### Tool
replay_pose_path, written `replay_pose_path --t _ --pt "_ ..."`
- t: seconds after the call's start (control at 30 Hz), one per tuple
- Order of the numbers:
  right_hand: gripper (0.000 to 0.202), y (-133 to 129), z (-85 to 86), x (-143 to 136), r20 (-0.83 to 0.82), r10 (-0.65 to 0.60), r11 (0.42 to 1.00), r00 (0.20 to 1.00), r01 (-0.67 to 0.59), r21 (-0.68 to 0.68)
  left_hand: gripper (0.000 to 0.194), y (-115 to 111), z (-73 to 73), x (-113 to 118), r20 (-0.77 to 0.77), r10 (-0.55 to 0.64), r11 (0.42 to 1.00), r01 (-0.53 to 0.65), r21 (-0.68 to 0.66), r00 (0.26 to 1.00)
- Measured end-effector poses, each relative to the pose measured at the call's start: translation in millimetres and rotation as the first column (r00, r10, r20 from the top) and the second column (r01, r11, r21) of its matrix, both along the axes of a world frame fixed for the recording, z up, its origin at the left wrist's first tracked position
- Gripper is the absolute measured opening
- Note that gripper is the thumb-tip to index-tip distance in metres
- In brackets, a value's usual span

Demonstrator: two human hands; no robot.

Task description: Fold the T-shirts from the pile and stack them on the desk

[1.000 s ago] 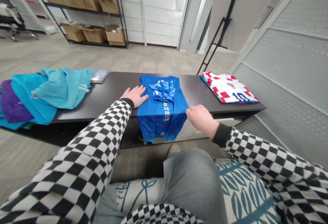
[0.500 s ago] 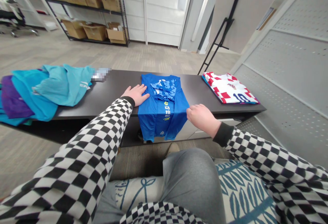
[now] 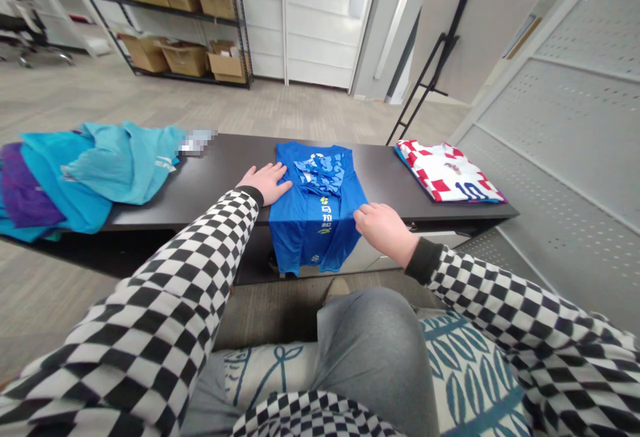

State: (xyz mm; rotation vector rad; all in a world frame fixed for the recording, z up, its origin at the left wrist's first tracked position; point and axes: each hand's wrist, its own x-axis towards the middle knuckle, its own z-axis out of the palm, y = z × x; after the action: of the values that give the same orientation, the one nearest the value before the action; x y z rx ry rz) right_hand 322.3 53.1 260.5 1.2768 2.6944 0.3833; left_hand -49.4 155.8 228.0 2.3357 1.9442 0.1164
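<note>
The right hand (image 3: 384, 225) had slid left, fingers closed on the right edge of the blue jersey (image 3: 315, 207), which lay mid-table (image 3: 220, 183), its hem hanging over the near edge. The left hand (image 3: 267, 181) stayed flat, released, on its left edge.

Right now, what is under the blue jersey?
The blue jersey lies on the dark table; its lower end hangs over the front edge. Anything between jersey and tabletop is covered.
</note>
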Motion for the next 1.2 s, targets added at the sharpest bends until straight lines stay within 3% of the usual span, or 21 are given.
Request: replay_pose_path --t 0.17,0.3,0.63,0.77,1.0,1.2 --pt "0.024 6 12.6 -5 0.058 -0.001 1.000 0.998 0.002 -0.029 0.085 1 -1.3 -1 0.012 -0.008 1.000 0.007 0.004 1.000" --pt "0.022 9 13.1 0 0.065 0.021 1.000 0.998 -0.020 -0.022 0.085 2 -2.9 -2 0.014 -0.011 1.000 0.011 0.011 1.000" --pt "0.030 12 16.1 50 0.049 0.025 0.999 0.998 -0.027 0.042 0.088 4 -3.2 -2 0.035 -0.011 1.000 0.011 0.006 0.999" --pt "0.031 12 17.5 57 0.022 0.010 0.998 1.000 -0.011 0.056 0.085 3 -2.5 -1 0.043 -0.013 1.000 0.012 0.006 0.999" --pt "0.031 11 15.0 48 -0.229 0.056 0.997 0.972 -0.064 -0.029 0.083 3 -4.1 -1 0.046 -0.009 1.000 0.009 0.009 0.999" --pt "0.032 45 14.9 49 -0.422 -0.045 0.998 0.905 0.026 -0.050 0.084 1 -3.2 -2 0.049 -0.018 1.000 0.017 0.016 0.999"
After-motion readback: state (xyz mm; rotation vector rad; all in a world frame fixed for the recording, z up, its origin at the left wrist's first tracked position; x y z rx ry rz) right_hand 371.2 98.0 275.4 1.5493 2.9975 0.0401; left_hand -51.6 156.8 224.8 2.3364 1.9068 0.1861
